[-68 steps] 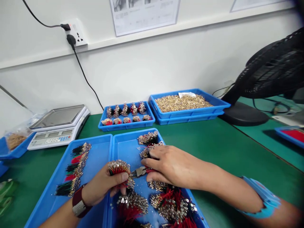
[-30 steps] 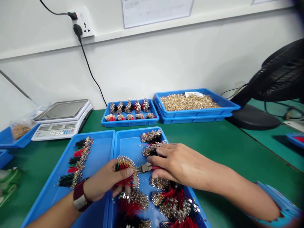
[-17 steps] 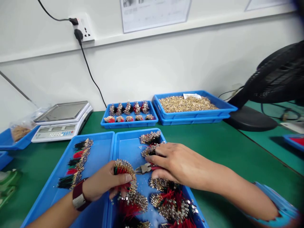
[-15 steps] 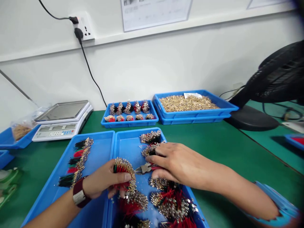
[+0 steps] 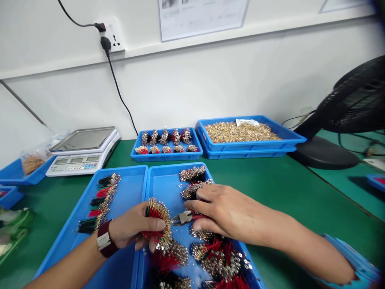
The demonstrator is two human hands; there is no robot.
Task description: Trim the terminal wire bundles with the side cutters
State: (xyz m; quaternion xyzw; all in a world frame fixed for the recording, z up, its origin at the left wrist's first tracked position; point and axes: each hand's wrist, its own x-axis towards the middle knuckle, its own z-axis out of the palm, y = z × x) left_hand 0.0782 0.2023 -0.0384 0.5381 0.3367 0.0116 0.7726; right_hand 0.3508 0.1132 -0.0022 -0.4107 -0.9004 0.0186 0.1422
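Observation:
My left hand [image 5: 136, 226] is closed round a bundle of short red wires with gold and silver metal terminals [image 5: 159, 218], fanned toward the right. My right hand [image 5: 218, 208] grips pliers [image 5: 184, 218] with red handles, mostly hidden under the fingers. The pliers' narrow jaws point left, right at the edge of the fanned terminals; whether they touch one I cannot tell. Both hands are over a blue tray [image 5: 162, 176] holding more wire bundles [image 5: 221, 261] in red and black. To its left, another blue tray [image 5: 132, 180] holds a row of bundles [image 5: 104, 200].
Behind stand a small blue tray of bundles [image 5: 167, 157] and stacked trays of loose gold terminals [image 5: 243, 131]. A digital scale [image 5: 84, 150] is at the back left, a green tool [image 5: 18, 230] at the left edge. A black fan [image 5: 331, 152] stands at the right.
The view has shifted slightly, so everything sits a little further right. The plier jaws are opened somewhat wider beside the bundle; both hands keep their holds.

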